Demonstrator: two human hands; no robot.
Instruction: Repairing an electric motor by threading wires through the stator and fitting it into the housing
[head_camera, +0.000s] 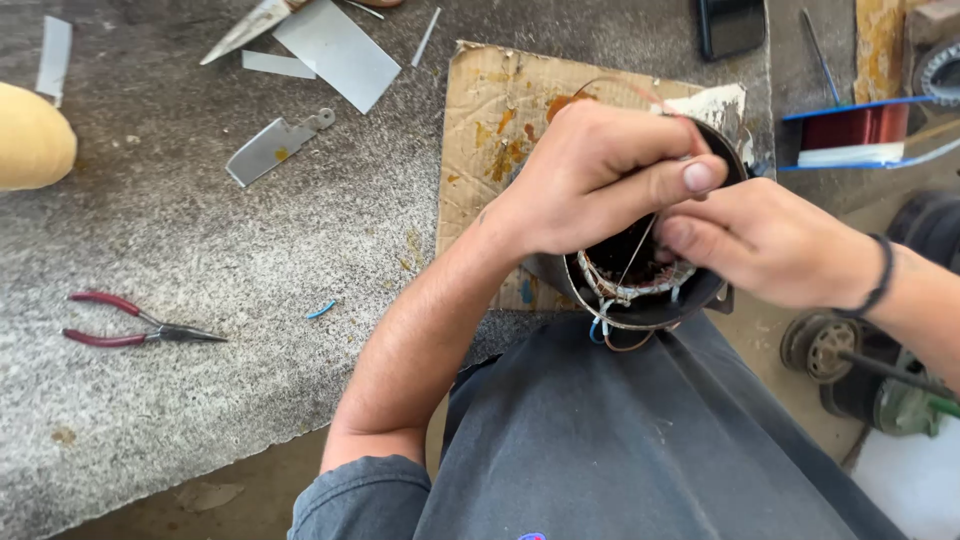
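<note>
The motor stator (640, 285) sits tipped on the person's lap at the bench edge, open end facing up toward them. The left hand (600, 175) curls over its rim, pinching a thin wire (636, 252) that drops straight into the bore. The right hand (765, 240) is just beside it, fingers closed on the same strand, so both are equally near.
</note>
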